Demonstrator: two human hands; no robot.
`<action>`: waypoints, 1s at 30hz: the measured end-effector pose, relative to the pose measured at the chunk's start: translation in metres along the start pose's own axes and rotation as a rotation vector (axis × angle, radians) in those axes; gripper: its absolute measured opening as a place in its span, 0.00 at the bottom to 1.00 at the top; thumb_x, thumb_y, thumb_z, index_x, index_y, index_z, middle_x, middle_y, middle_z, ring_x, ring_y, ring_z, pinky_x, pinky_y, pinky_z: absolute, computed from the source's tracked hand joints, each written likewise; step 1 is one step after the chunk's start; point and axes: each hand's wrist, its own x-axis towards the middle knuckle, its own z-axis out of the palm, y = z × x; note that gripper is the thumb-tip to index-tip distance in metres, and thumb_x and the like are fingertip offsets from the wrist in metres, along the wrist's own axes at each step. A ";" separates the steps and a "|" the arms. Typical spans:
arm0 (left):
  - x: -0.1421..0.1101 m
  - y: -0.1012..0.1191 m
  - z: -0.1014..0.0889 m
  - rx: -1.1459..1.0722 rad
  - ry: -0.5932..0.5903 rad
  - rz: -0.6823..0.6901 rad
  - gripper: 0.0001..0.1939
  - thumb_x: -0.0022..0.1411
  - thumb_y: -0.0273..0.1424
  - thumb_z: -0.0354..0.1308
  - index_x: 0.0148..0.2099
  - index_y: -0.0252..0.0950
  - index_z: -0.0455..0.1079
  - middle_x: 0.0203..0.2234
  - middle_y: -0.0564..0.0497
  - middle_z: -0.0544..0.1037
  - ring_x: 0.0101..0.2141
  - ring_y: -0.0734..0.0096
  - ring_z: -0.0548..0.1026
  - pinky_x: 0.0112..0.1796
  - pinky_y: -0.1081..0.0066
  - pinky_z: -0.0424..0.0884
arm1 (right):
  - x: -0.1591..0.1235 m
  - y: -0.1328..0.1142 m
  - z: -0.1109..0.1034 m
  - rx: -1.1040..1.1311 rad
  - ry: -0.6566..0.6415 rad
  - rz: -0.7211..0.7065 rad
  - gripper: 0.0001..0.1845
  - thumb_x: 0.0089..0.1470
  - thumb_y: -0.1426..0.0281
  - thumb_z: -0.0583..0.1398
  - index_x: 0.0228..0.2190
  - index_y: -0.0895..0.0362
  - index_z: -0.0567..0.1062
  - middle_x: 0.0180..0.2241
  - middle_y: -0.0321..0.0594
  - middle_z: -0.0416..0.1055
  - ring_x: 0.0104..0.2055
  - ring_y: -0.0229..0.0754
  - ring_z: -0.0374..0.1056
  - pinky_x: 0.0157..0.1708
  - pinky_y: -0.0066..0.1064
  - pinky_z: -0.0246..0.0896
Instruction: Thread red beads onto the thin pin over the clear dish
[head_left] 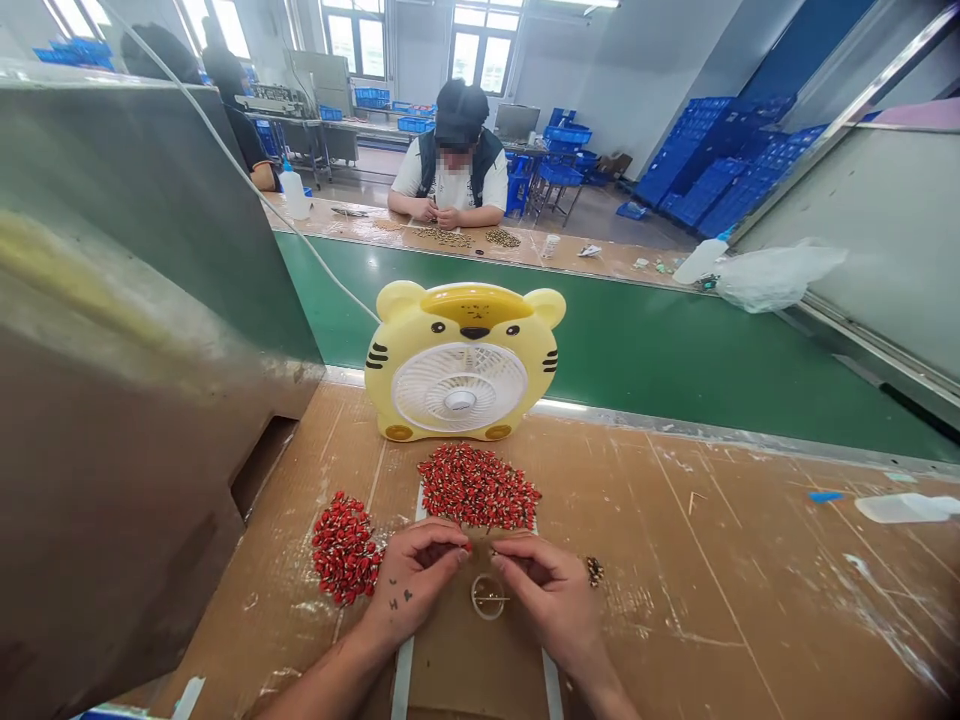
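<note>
My left hand (416, 580) pinches a little red piece (468, 547), and my right hand (544, 590) pinches something too tiny to see. A big red pile (478, 487) and a smaller red pile (345, 548) lie on the bench (712, 560), with a tiny gold pile (594, 571) by my right hand.

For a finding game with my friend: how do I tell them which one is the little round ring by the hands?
On the brown table, find the yellow tiger fan. In front of it lies a heap of red pieces, then the left hand and right hand. Between those hands sits the ring: small, see-through, with a thin pin across it, not red.
</note>
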 end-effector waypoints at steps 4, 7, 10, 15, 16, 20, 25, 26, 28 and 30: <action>0.000 0.000 -0.001 -0.010 -0.026 0.043 0.03 0.55 0.26 0.66 0.34 0.36 0.82 0.30 0.46 0.81 0.34 0.67 0.77 0.36 0.73 0.72 | 0.005 -0.007 0.016 -0.001 -0.022 -0.089 0.03 0.56 0.70 0.64 0.31 0.54 0.80 0.31 0.40 0.78 0.35 0.43 0.74 0.38 0.32 0.69; 0.000 0.000 -0.001 -0.026 -0.034 0.046 0.04 0.55 0.25 0.66 0.35 0.37 0.82 0.30 0.47 0.81 0.33 0.68 0.77 0.36 0.73 0.72 | 0.007 -0.011 0.017 -0.052 -0.059 -0.129 0.03 0.56 0.71 0.65 0.30 0.55 0.80 0.32 0.40 0.77 0.36 0.42 0.73 0.38 0.31 0.67; -0.001 0.001 -0.001 -0.033 -0.034 0.031 0.04 0.55 0.25 0.67 0.35 0.37 0.82 0.29 0.47 0.81 0.33 0.68 0.77 0.35 0.73 0.72 | 0.006 -0.011 0.017 -0.076 -0.044 -0.175 0.04 0.57 0.72 0.64 0.30 0.55 0.79 0.31 0.39 0.76 0.35 0.42 0.72 0.37 0.31 0.67; -0.002 -0.001 -0.002 0.014 -0.039 0.038 0.03 0.56 0.26 0.66 0.35 0.36 0.81 0.29 0.47 0.80 0.33 0.67 0.77 0.35 0.72 0.73 | 0.005 -0.010 0.019 -0.113 -0.019 -0.190 0.04 0.58 0.72 0.63 0.31 0.55 0.78 0.31 0.40 0.76 0.35 0.42 0.72 0.37 0.32 0.67; -0.002 -0.002 -0.003 0.031 -0.040 0.050 0.03 0.56 0.26 0.66 0.35 0.36 0.81 0.30 0.47 0.80 0.33 0.67 0.77 0.36 0.72 0.73 | 0.005 -0.010 0.020 -0.122 -0.024 -0.185 0.04 0.58 0.73 0.63 0.31 0.55 0.78 0.32 0.40 0.76 0.36 0.42 0.72 0.37 0.32 0.67; -0.001 0.000 -0.004 0.130 -0.048 0.130 0.04 0.58 0.25 0.64 0.35 0.37 0.81 0.31 0.46 0.82 0.34 0.66 0.79 0.38 0.71 0.73 | 0.005 -0.014 0.019 -0.168 -0.038 -0.208 0.04 0.58 0.73 0.63 0.32 0.55 0.80 0.32 0.40 0.77 0.36 0.42 0.73 0.38 0.32 0.67; -0.004 0.008 -0.004 0.252 -0.019 0.168 0.05 0.59 0.26 0.64 0.37 0.38 0.81 0.29 0.49 0.82 0.30 0.70 0.78 0.34 0.74 0.72 | 0.007 -0.018 0.014 -0.200 -0.100 -0.213 0.06 0.60 0.72 0.62 0.34 0.55 0.81 0.33 0.40 0.78 0.37 0.42 0.73 0.39 0.33 0.66; -0.005 0.008 -0.004 0.265 -0.014 0.164 0.04 0.59 0.26 0.65 0.36 0.38 0.81 0.27 0.50 0.82 0.28 0.71 0.77 0.32 0.75 0.71 | 0.008 -0.019 0.013 -0.194 -0.110 -0.185 0.06 0.59 0.72 0.62 0.33 0.55 0.81 0.32 0.40 0.78 0.36 0.42 0.73 0.39 0.32 0.66; -0.006 0.007 -0.004 0.277 -0.005 0.156 0.04 0.59 0.27 0.65 0.35 0.38 0.82 0.24 0.51 0.80 0.25 0.72 0.75 0.28 0.76 0.69 | 0.009 -0.020 0.011 -0.182 -0.129 -0.118 0.06 0.58 0.71 0.63 0.32 0.55 0.81 0.30 0.39 0.78 0.34 0.42 0.73 0.37 0.32 0.66; -0.007 0.004 -0.004 0.273 0.001 0.150 0.03 0.58 0.28 0.66 0.34 0.38 0.82 0.23 0.52 0.80 0.23 0.73 0.74 0.26 0.77 0.67 | 0.009 -0.020 0.011 -0.177 -0.142 -0.064 0.06 0.58 0.71 0.63 0.31 0.55 0.81 0.29 0.39 0.78 0.33 0.42 0.73 0.35 0.31 0.65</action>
